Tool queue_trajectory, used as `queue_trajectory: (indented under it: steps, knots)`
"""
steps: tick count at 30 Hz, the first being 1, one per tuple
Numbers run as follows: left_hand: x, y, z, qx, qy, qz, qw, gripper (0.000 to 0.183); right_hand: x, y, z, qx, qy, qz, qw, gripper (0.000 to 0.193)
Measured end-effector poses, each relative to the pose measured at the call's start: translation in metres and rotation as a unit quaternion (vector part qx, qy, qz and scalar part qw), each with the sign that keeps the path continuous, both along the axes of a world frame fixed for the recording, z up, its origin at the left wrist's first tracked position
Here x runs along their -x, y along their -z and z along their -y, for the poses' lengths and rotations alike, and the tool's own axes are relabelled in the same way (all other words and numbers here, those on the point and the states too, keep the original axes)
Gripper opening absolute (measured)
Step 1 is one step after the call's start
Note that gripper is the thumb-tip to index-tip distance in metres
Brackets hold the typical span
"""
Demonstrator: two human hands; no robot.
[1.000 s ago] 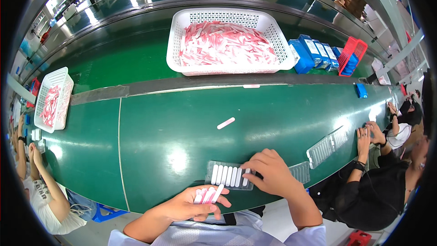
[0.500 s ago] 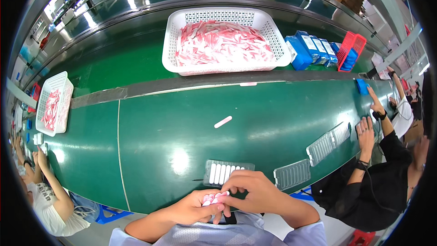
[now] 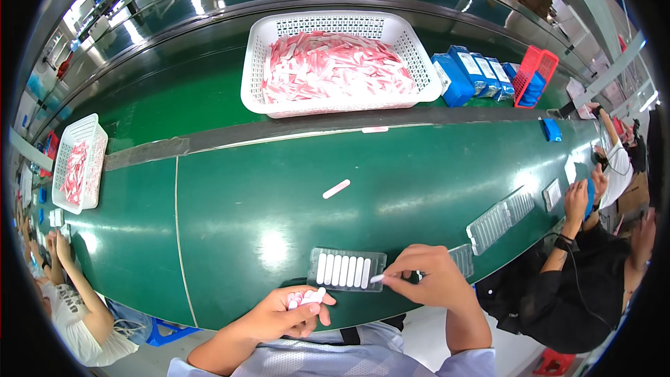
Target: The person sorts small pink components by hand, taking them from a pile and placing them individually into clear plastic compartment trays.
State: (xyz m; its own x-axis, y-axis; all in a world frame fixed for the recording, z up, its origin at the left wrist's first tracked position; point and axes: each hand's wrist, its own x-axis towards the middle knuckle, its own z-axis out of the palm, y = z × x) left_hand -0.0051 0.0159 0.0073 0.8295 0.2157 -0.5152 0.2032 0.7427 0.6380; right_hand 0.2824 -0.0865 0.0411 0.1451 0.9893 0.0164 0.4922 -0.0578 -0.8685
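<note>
Tray (image 3: 377,261) on green table (image 3: 230,202), workers (image 3: 579,286) either side

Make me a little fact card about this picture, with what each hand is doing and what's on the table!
Left hand: holds a bunch of pink-and-white strips
Right hand: pinches one pale strip at the right end of the clear tray
In tray: a row of white strips
Green table: one loose strip beyond the tray
Big white basket: heaped with pink and white pieces
</note>
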Motion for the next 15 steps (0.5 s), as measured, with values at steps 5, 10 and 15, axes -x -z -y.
queue_trajectory:
  steps: [5,10,15]
  knots:
    - [-0.004,0.008,0.000,0.093,-0.007,0.047,0.995,0.029,0.001,0.003,-0.023,0.060,-0.007,0.075,0.995,0.009]
    - [-0.003,0.002,-0.001,0.087,-0.021,0.029,0.996,0.026,-0.007,0.020,-0.028,0.079,-0.010,0.113,0.990,0.016]
    - [0.007,0.006,0.001,0.064,-0.022,0.041,0.997,0.026,-0.006,0.011,-0.040,0.063,-0.028,0.102,0.992,0.021]
